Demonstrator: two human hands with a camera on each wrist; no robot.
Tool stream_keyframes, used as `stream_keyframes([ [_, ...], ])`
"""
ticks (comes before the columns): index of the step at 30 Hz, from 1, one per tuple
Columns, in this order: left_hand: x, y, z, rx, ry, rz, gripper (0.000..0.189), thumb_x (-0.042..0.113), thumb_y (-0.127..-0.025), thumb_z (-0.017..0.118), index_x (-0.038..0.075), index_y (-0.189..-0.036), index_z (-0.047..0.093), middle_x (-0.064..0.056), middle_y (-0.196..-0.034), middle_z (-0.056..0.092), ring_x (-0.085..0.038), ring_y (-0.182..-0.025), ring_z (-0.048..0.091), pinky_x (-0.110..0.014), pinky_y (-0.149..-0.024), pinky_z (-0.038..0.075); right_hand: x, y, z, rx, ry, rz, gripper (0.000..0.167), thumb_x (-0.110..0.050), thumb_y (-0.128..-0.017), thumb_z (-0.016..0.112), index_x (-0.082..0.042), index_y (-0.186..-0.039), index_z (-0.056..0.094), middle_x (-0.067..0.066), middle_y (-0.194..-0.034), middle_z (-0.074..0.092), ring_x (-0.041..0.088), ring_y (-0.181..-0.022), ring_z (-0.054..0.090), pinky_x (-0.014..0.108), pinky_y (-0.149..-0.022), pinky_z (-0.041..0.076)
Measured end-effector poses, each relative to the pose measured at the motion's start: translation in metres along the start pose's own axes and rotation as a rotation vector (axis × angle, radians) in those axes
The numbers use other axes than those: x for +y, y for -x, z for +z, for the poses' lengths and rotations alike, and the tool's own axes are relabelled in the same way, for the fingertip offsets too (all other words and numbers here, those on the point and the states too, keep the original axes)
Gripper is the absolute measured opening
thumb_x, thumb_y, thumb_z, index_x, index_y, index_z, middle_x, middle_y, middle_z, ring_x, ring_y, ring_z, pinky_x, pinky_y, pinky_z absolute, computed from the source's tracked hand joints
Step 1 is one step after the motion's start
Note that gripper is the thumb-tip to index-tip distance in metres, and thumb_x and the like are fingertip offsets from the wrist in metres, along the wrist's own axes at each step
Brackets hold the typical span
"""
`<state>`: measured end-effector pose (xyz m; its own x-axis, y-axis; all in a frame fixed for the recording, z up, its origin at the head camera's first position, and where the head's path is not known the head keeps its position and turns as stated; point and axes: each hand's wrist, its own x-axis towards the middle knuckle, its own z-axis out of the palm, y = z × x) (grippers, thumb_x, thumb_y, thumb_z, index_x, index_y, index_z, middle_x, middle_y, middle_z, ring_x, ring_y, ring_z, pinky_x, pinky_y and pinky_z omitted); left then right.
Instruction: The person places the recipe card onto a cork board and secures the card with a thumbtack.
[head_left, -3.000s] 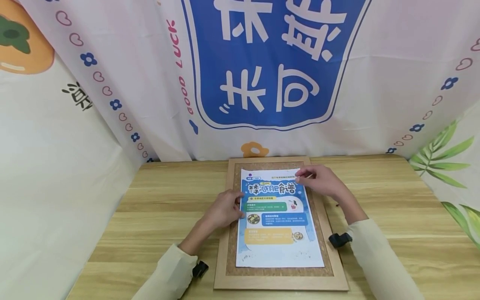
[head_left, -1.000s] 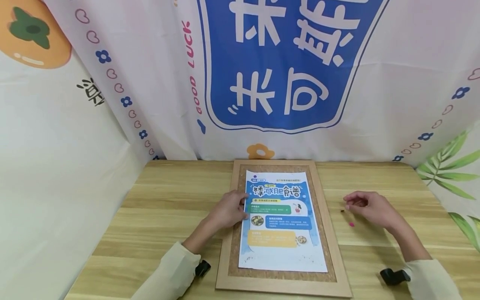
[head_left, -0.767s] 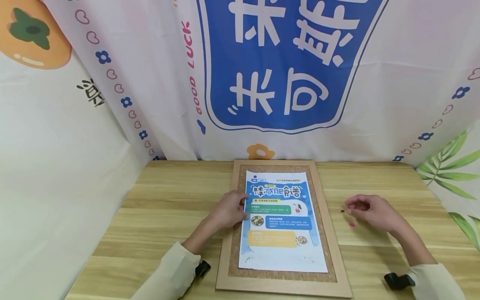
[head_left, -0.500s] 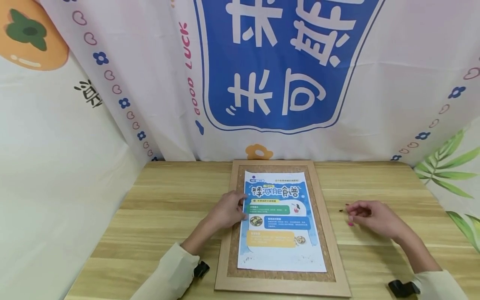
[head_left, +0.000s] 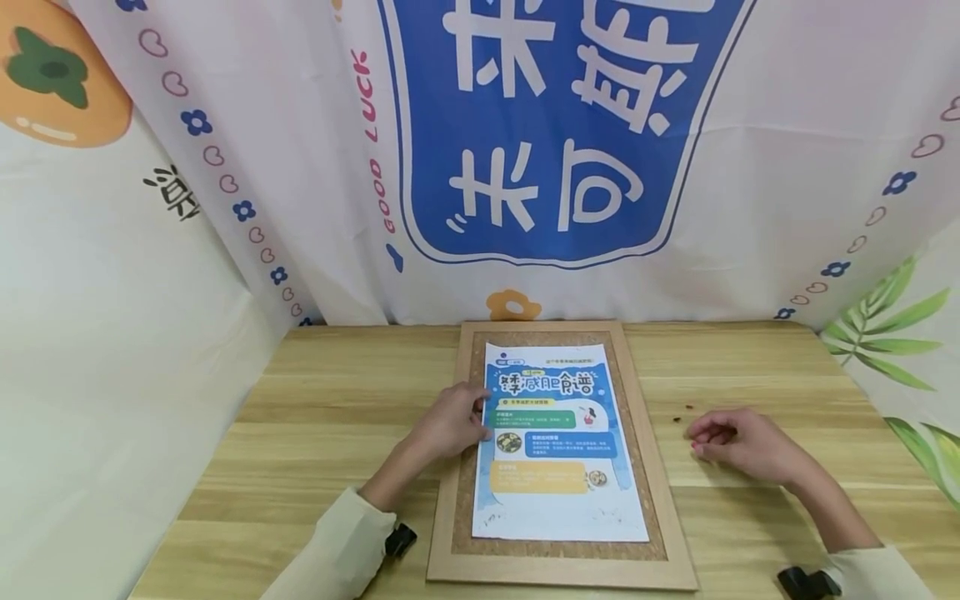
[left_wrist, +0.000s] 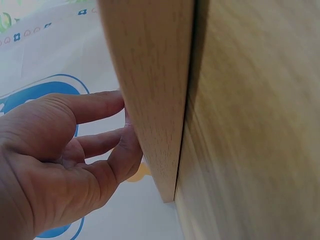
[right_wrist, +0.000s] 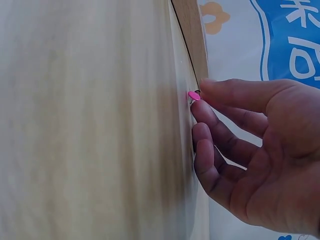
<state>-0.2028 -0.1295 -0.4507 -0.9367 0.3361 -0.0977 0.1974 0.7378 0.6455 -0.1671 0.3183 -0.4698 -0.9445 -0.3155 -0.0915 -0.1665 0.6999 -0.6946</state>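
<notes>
A printed poster [head_left: 558, 508] lies on a framed corkboard [head_left: 667, 533] in the middle of the table. A small dark purple dot, perhaps a thumbtack, shows at its top left corner. My left hand [head_left: 450, 419] rests its fingertips on the poster's left edge; in the left wrist view that hand [left_wrist: 60, 160] reaches over the wooden frame [left_wrist: 150, 75]. To the right of the board, my right hand [head_left: 742, 446] is low over the table, its thumb and forefinger at a pink thumbtack [right_wrist: 194, 95]. The right wrist view shows this hand [right_wrist: 250, 145] pinching the tack's round head.
Two tiny dark reddish objects, one nearer the board [head_left: 677, 419] and one just behind it [head_left: 689, 407], lie on the wood-grain table [head_left: 337, 400]. A printed white curtain [head_left: 315, 167] hangs along the table's back edge.
My right hand has left the poster's top right corner, moved right to the table and come down onto the pink thumbtack. The left hand stays at the poster's left edge.
</notes>
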Motion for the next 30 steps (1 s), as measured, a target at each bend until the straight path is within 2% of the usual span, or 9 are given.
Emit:
stream_keyframes([
  [10, -0.0002, 0.0013, 0.0011, -0.001, 0.004, -0.003, 0.063, -0.002, -0.087, 0.085, -0.008, -0.145, 0.061, -0.013, -0.109, 0.061, -0.017, -0.084, 0.057, -0.023, -0.066, 0.049, 0.0, -0.0023, 0.0029, 0.025, 0.103, -0.031, 0.008, -0.01, -0.094, 0.079, -0.011, -0.102, 0.08, -0.004, -0.092, 0.075, -0.002, -0.081, 0.061, 0.022, -0.074, 0.054],
  [30, -0.0005, 0.0006, 0.0014, 0.007, -0.007, -0.009, 0.062, -0.001, -0.087, 0.085, -0.008, -0.144, 0.062, -0.012, -0.107, 0.061, -0.018, -0.085, 0.057, -0.024, -0.066, 0.049, 0.0005, -0.0052, 0.005, 0.041, 0.14, -0.054, 0.007, -0.006, -0.096, 0.077, -0.01, -0.101, 0.079, -0.005, -0.091, 0.074, -0.001, -0.081, 0.06, 0.021, -0.072, 0.053],
])
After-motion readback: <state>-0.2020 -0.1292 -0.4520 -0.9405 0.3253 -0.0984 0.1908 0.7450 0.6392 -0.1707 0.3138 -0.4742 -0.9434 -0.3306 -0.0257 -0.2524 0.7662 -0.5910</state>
